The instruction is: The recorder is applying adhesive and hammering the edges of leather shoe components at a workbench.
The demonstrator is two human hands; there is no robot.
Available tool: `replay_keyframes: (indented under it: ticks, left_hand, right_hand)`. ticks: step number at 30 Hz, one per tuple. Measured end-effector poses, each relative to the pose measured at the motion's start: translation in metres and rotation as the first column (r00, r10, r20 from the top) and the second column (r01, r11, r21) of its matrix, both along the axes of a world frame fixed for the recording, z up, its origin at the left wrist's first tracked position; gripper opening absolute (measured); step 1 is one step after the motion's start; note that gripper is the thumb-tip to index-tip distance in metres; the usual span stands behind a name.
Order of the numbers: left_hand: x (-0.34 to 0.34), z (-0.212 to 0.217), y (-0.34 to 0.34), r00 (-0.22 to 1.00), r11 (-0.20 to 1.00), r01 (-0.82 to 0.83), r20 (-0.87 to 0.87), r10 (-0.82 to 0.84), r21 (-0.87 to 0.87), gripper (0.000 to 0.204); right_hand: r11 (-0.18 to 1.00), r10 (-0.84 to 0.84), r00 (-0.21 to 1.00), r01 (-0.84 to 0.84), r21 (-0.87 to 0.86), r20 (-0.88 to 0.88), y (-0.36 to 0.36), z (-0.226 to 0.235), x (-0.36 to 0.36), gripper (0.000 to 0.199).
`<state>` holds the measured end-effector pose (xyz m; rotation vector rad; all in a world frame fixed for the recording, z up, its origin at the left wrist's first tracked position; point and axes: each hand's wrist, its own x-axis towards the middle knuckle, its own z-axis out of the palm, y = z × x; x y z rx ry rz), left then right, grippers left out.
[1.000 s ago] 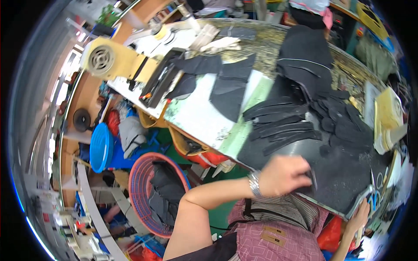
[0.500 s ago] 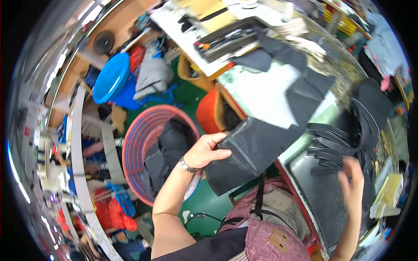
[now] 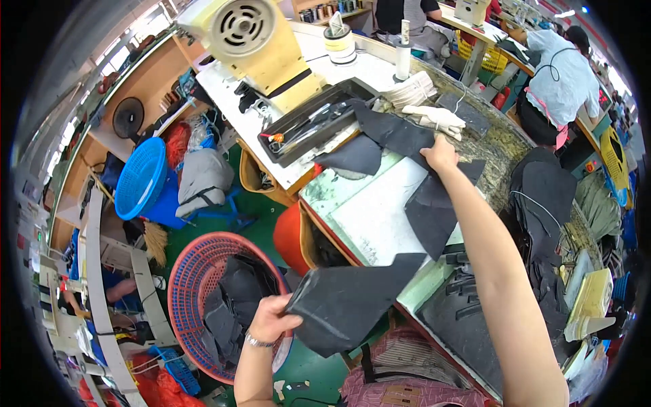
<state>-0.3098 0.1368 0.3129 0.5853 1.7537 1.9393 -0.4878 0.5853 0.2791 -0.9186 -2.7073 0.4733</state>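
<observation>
Gripping a broad, flat black panel (image 3: 356,305) by one edge, the left hand (image 3: 271,319) holds it near a red-and-blue lattice basket (image 3: 182,288). Right hand (image 3: 442,152), grip unclear, reaches over black cut pieces (image 3: 393,129). Apparently picking out pieces; next calls for a clean pinch.

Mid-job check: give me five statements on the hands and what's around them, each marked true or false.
1. The left hand holds a dark sheet. True.
2. The round red basket holds dark pieces. True.
3. The right hand is inside the red basket. False: it is over the table.
4. The black tray lies beside the sewing machine. True.
5. The blue basket is right of the gray bundle. False: it is left of it.
</observation>
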Motion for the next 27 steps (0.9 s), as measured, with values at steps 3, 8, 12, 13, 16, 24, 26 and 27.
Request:
replay_keyframes:
  ticks: [3, 8, 12, 13, 16, 24, 26, 27]
  left_hand:
    - [-0.041, 0.014, 0.06, 0.992, 0.996, -0.027, 0.124, 0.017, 0.082, 0.028]
    - [-0.129, -0.02, 0.136, 1.0, 0.987, 0.009, 0.031, -0.004, -0.161, 0.033]
    - [-0.142, 0.0, 0.171, 0.373, 0.717, -0.637, -0.927, -0.037, -0.285, 0.051]
    - [-0.141, 0.011, 0.185, 0.471, 0.793, -0.567, -0.877, 0.092, -0.221, 0.05]
    - [-0.086, 0.066, 0.249, 0.844, 0.996, -0.019, -0.535, -0.034, -0.092, 0.042]
    - [0.133, 0.008, 0.372, 0.246, 0.374, 0.849, -0.346, -0.905, -0.374, 0.071]
    - [0.154, 0.009, 0.392, 0.136, 0.186, 0.832, -0.133, -0.982, -0.522, 0.055]
    - [0.16, 0.007, 0.396, 0.119, 0.139, 0.837, -0.073, -0.99, -0.53, 0.048]
  right_hand:
    - [0.989, 0.134, 0.867, -0.146, 0.013, -0.481, 0.002, 0.025, 0.0, 0.018]
    - [0.922, 0.256, 0.568, -0.386, 0.022, -0.782, 0.017, 0.124, 0.08, 0.031]
    - [0.538, -0.028, 0.772, -0.524, -0.66, -0.636, 0.041, 0.164, 0.221, 0.035]
    - [0.455, -0.084, 0.797, -0.503, -0.735, -0.598, 0.049, 0.159, 0.262, 0.038]
    - [0.254, -0.263, 0.889, -0.312, -0.916, -0.376, 0.05, 0.136, 0.393, 0.033]
    - [0.208, -0.621, 0.784, 0.177, -0.962, 0.01, -0.019, 0.079, 0.566, 0.028]
    - [0.287, -0.654, 0.755, 0.209, -0.935, -0.033, -0.026, 0.067, 0.586, 0.029]
    - [0.36, -0.636, 0.771, 0.259, -0.896, -0.032, -0.03, 0.066, 0.595, 0.027]
